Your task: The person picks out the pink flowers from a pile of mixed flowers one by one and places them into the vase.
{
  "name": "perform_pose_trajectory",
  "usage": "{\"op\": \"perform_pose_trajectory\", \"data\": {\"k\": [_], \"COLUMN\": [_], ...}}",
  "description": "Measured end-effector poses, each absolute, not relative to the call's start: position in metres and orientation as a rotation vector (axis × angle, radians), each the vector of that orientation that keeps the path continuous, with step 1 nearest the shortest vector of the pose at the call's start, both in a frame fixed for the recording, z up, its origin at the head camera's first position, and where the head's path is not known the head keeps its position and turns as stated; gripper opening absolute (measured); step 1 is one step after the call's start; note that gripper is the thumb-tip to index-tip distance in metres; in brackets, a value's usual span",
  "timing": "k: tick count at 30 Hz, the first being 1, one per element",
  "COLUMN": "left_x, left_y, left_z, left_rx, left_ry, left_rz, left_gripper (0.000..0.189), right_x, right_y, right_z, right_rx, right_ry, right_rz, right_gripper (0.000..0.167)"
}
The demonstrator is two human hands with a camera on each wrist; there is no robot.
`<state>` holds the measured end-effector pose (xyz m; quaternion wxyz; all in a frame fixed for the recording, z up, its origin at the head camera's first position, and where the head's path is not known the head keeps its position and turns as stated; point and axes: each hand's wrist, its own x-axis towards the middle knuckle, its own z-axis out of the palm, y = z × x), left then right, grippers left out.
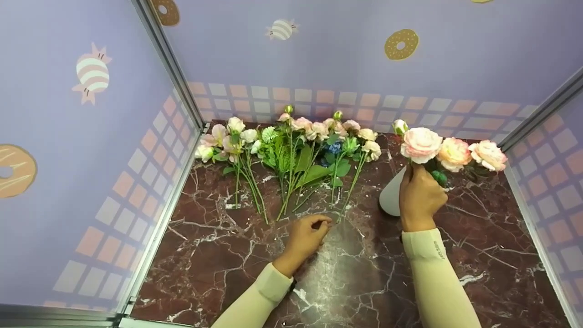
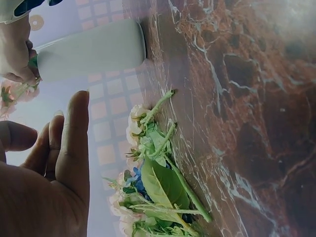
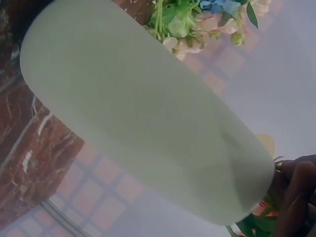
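Observation:
At the right of the head view stands a white vase (image 1: 390,197), upright on the table. My right hand (image 1: 422,198) is at its mouth and pinches the stem of a pink rose (image 1: 421,145); the fingertips and green leaves show beside the rim in the right wrist view. Two more open blooms, one a peach rose (image 1: 454,155) and the other a pink rose (image 1: 488,155), spread to the right above the vase. A white bud (image 1: 400,126) stands at the left. My left hand (image 1: 304,239) hovers over the table's middle, holding nothing, its fingers loosely bent.
Several artificial flowers lie along the back: white and pink blooms (image 1: 232,136) at the left, pale pink roses (image 1: 316,130) with green leaves in the middle, a blue flower (image 1: 334,148) among them. Their stems point towards me. Patterned walls enclose the marbled table (image 1: 205,273).

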<state>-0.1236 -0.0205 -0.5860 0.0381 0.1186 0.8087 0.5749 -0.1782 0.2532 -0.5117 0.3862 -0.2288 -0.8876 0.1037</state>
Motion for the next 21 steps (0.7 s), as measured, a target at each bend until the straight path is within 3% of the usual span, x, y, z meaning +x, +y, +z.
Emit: {"op": "perform_pose_trajectory", "data": {"k": [21], "left_x": [-0.139], "left_y": [-0.034], "left_z": [-0.592], "left_rx": [0.273], "left_ry": [2.645], "left_rz": [1.709], "left_gripper": [0.018], "right_x": [-0.166], "right_y": [0.265], "right_z": [-0.527], "right_rx": [-0.594], "right_ry": [-2.228], "right_rz": [0.468], "right_gripper": [0.027]}}
